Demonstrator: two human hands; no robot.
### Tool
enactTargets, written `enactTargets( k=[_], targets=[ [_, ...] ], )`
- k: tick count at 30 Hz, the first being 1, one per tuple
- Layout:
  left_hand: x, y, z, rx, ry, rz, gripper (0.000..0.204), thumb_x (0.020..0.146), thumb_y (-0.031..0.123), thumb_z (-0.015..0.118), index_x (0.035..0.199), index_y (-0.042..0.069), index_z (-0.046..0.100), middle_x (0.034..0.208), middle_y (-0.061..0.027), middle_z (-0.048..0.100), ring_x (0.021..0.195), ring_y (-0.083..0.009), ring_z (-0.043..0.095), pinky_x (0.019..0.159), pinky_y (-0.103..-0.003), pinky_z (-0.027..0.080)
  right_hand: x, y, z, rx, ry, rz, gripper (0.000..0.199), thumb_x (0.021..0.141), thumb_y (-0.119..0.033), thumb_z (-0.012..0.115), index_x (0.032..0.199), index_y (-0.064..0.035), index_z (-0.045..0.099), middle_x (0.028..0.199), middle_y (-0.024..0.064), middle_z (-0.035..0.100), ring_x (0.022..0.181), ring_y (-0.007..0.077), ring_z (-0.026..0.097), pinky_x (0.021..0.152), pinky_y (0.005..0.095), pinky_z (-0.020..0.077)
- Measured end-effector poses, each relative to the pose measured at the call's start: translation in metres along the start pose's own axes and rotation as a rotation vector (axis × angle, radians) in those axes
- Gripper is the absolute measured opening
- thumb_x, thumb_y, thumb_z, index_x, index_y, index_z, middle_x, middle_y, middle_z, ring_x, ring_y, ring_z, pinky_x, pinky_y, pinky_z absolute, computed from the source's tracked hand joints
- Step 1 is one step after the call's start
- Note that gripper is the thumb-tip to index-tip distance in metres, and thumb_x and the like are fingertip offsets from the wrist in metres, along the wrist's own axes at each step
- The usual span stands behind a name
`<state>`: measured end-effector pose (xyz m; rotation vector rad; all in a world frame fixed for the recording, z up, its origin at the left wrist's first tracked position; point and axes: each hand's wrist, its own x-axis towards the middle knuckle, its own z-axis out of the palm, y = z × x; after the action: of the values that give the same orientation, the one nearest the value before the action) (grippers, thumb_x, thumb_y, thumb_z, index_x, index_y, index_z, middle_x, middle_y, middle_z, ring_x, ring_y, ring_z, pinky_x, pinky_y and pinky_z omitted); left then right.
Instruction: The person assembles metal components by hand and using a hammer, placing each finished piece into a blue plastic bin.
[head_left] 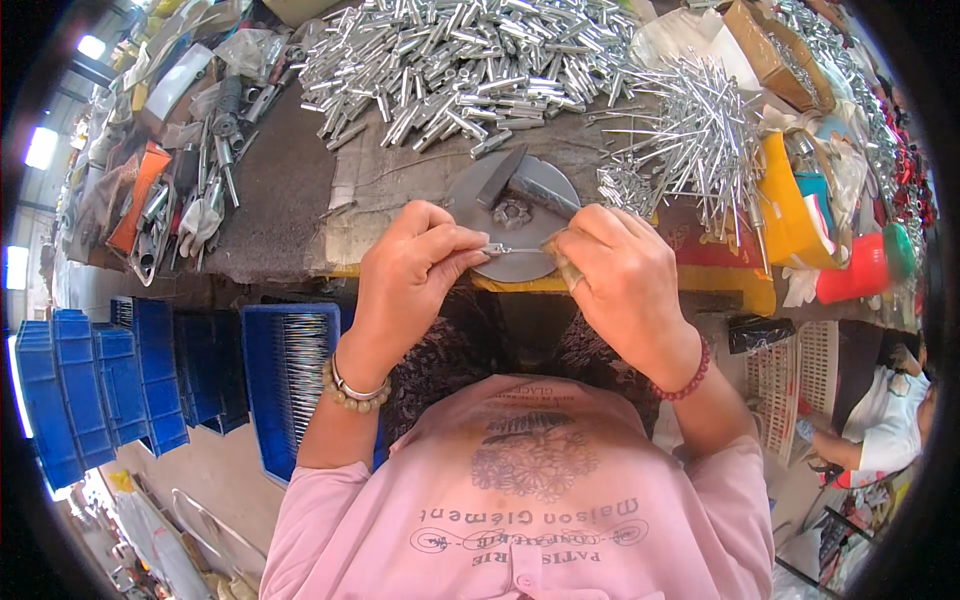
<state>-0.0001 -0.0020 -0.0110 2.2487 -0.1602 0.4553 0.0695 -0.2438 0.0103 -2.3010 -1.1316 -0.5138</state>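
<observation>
Over the near half of a round grey metal plate (462,203), a thin metal rod (522,250) lies level between my two hands. My left hand (422,262) is closed in a pinch on a small silvery metal fitting (494,249) at the rod's left end. My right hand (620,270) grips the rod's other end, which its fingers hide. Something yellowish wraps one of its fingertips. A dark hammer-like tool (540,190) lies on the plate just beyond my hands, next to a small round metal part (511,212).
Short metal tubes (470,70) are heaped at the back; long thin rods (700,130) are piled at the right. Tools (205,170) crowd the left side. Blue crates (100,375) stand below left, one holding rods (305,370). A co-worker (885,420) sits at far right.
</observation>
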Motion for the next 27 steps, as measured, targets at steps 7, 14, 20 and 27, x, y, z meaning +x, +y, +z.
enactTargets(
  k=[7, 14, 20, 27],
  targets=[
    [0.002, 0.003, 0.001, -0.018, -0.039, 0.002, 0.018, 0.088, 0.004, 0.086, 0.106, 0.006, 0.083, 0.095, -0.0071, 0.065, 0.086, -0.0232, 0.067, 0.075, -0.033, 0.053, 0.002, 0.000, 0.004, 0.012, -0.009, -0.039, 0.004, 0.082, -0.010, 0.072, 0.086, -0.0103, 0.072, 0.091, 0.0052, 0.060, 0.089, 0.0261, 0.066, 0.080, 0.0403, 0.0548],
    [0.003, 0.007, -0.004, 0.028, -0.063, -0.003, 0.020, 0.088, 0.001, 0.086, 0.108, 0.004, 0.082, 0.095, -0.0082, 0.065, 0.083, -0.0243, 0.067, 0.072, -0.034, 0.053, -0.006, -0.001, 0.005, 0.005, -0.025, -0.077, 0.011, 0.082, -0.008, 0.077, 0.093, -0.0093, 0.078, 0.097, 0.0044, 0.066, 0.090, 0.0262, 0.069, 0.082, 0.0401, 0.0566],
    [0.000, 0.004, -0.004, 0.026, -0.049, 0.026, 0.019, 0.090, 0.001, 0.085, 0.109, 0.006, 0.082, 0.095, -0.0078, 0.064, 0.081, -0.0231, 0.066, 0.071, -0.033, 0.053, -0.032, 0.055, -0.033, 0.007, 0.156, 0.423, 0.010, 0.088, -0.008, 0.082, 0.098, -0.0095, 0.080, 0.095, 0.0086, 0.075, 0.080, 0.0294, 0.074, 0.074, 0.0391, 0.0604],
    [0.003, 0.010, -0.003, -0.012, -0.067, -0.021, 0.020, 0.089, -0.004, 0.082, 0.107, 0.003, 0.082, 0.097, -0.0086, 0.064, 0.086, -0.0218, 0.063, 0.075, -0.032, 0.049, -0.040, 0.062, -0.045, 0.013, -0.050, 0.639, 0.015, 0.088, -0.013, 0.084, 0.099, -0.0074, 0.076, 0.096, 0.0095, 0.072, 0.081, 0.0293, 0.075, 0.074, 0.0410, 0.0581]
  ],
)
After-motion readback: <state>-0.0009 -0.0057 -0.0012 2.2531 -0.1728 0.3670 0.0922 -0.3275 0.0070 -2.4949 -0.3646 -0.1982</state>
